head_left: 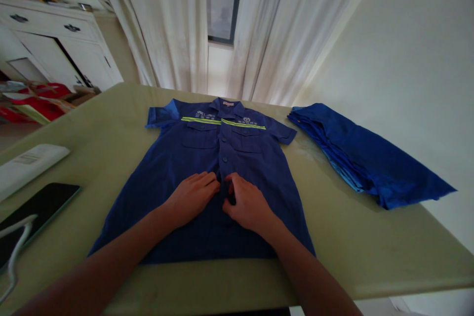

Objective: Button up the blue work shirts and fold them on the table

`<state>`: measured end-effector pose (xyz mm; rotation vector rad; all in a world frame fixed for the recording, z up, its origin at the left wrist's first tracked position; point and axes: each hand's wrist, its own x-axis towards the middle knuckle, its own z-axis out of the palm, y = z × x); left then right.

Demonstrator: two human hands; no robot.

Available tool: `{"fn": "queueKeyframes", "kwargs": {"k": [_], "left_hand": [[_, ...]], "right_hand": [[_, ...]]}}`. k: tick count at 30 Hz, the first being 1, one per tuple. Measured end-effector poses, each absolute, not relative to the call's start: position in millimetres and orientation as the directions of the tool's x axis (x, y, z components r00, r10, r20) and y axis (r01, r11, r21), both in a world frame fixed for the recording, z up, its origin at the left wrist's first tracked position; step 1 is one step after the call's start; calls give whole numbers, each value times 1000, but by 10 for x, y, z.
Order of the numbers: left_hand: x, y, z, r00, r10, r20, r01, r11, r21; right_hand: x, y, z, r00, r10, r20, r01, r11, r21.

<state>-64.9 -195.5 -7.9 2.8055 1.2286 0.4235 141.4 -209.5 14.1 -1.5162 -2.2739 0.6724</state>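
A dark blue short-sleeved work shirt [255, 158] lies spread on the table, its collar at the far end and a yellow-green reflective stripe across the chest. Dark buttons run down its front placket. My left hand [194, 193] is closed at the left side of the placket, below the chest pockets, with its fingertips on the fabric. Just across from it, my right hand [247, 202] pinches the placket's edge between thumb and bent fingers. Whether a button sits between the fingers is hidden.
Folded blue garments [355, 153] lie along the table's right side. On the left are a black phone [40, 212], a white cable [18, 242] and a white box-like object [29, 165]. The pale green table [340, 247] meets curtains behind and a wall at right.
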Motion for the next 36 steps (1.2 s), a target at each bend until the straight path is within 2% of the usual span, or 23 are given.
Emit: {"fn": "queueKeyframes", "kwargs": {"k": [3,6,11,16,21,29,32,36], "left_hand": [[-657,-2012,-38,663,698,270,684,-712,159],[-675,-2042,-46,665,693,280,649,-721,243],[-678,-2014,-125,665,699,262,612,-711,345],[-658,-2023,-102,668,694,269,608,-717,342],[-658,-2038,-89,625,730,279,631,-682,370],[-662,-2012,-69,648,669,364,572,-743,346],[-646,-2016,-54,626,692,360,594,-722,355],[-623,-2028,-67,548,756,358,609,-654,449]], "right_hand": [[1429,-2048,160,-340,940,0,724,262,-638],[1450,-2041,203,-336,942,-21,698,234,-677],[1416,-2131,187,-424,905,-19,711,320,-626],[1348,-2157,123,-364,931,19,752,306,-584],[1399,-2085,159,-312,950,-29,730,220,-647],[1329,-2145,68,-316,948,42,770,282,-572],[1372,-2091,61,-289,957,26,746,242,-620],[1488,-1968,87,-246,969,-29,650,143,-746]]}}
